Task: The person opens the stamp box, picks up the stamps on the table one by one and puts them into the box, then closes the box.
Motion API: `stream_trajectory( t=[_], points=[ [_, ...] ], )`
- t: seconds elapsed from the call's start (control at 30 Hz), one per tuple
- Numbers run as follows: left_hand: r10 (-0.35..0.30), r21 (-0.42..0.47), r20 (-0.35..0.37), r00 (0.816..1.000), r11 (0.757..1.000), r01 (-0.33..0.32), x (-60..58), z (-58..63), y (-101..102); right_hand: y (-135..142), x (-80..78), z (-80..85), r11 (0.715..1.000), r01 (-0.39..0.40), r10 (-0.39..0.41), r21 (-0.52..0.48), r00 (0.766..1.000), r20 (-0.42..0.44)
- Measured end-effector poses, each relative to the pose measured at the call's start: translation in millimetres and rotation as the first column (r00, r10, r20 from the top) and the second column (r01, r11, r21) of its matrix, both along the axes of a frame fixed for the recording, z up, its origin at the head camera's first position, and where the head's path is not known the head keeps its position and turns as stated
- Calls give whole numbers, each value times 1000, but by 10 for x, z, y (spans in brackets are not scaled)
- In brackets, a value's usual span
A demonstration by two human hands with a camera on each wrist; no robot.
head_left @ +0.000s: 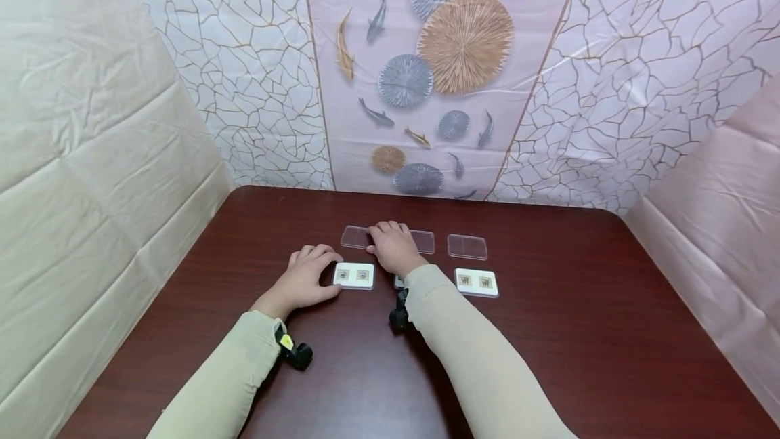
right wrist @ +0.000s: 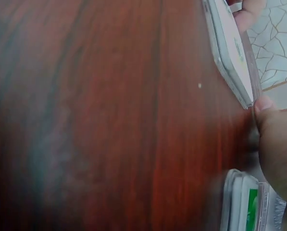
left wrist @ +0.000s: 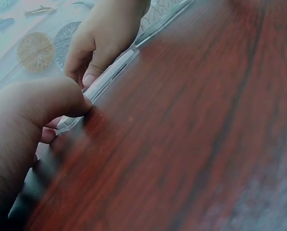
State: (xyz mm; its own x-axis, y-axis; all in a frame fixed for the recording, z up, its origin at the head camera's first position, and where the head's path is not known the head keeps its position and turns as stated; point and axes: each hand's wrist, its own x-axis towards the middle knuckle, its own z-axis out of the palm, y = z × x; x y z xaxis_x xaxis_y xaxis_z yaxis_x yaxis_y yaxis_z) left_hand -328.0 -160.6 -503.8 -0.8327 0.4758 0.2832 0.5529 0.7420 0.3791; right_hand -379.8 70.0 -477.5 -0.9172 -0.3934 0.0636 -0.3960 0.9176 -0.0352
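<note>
My left hand (head_left: 305,276) is at the left end of a flat white case (head_left: 354,276) with two small square pictures, thumb at its near corner and index finger at the far one. In the left wrist view, the left thumb (left wrist: 78,101) presses against the case's edge. My right hand (head_left: 395,248) reaches over to the clear plastic lid (head_left: 353,236) behind that case, its thumb and fingers bent at the lid's right end. Part of the lid is hidden under this hand. Beneath the right wrist, a second white case (head_left: 399,282) is mostly covered.
A third white case (head_left: 477,282) lies to the right, with a clear lid (head_left: 467,247) behind it. Another clear lid (head_left: 423,241) shows just right of the right hand. All lie on a dark red-brown wooden table (head_left: 579,330), with patterned cloth (head_left: 256,73) hanging behind it.
</note>
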Motion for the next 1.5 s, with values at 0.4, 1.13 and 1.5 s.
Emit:
stream_trajectory(
  t=[0.4,1.13,1.5],
  points=[
    [5,4,7,1000,1000,-5,-45,-43,-31,51,184,36,993,-74,77,-87,997,28],
    [37,63,96,995,997,-44,-9,31,-36,169,567,-130,900,-195,175,-391,981,-88],
    [35,70,100,994,997,-42,-29,17,-22,166,681,-148,879,-242,227,-410,970,-85]
  ],
)
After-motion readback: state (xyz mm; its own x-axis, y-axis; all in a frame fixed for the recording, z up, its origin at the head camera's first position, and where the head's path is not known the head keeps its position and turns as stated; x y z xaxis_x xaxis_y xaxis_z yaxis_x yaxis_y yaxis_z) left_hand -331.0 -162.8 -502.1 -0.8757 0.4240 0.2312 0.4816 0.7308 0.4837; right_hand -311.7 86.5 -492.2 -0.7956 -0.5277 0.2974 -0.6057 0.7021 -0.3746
